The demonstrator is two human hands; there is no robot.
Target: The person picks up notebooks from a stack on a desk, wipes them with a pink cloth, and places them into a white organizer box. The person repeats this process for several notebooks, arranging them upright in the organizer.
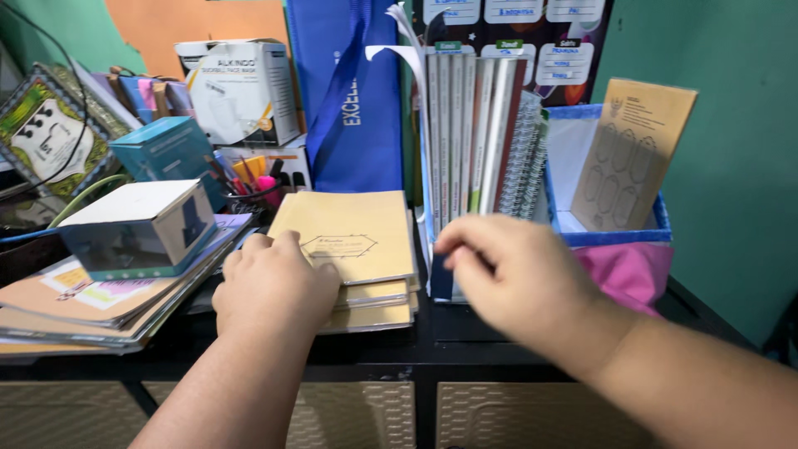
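At centre frame a stack of yellow booklets (353,241) lies on the black desk (416,337). The left hand (274,287) rests flat on its lower left corner, fingers loosely curled, gripping nothing. Right of it, the right hand (515,274) pinches the bottom edge of the upright books (474,141), beside a blue box (615,229).

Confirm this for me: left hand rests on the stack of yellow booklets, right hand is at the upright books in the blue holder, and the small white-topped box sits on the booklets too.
One thing is wrong. The head view shows the white-topped box on the pile of notebooks at left, not on the yellow booklets. The left hand and right hand are as stated.
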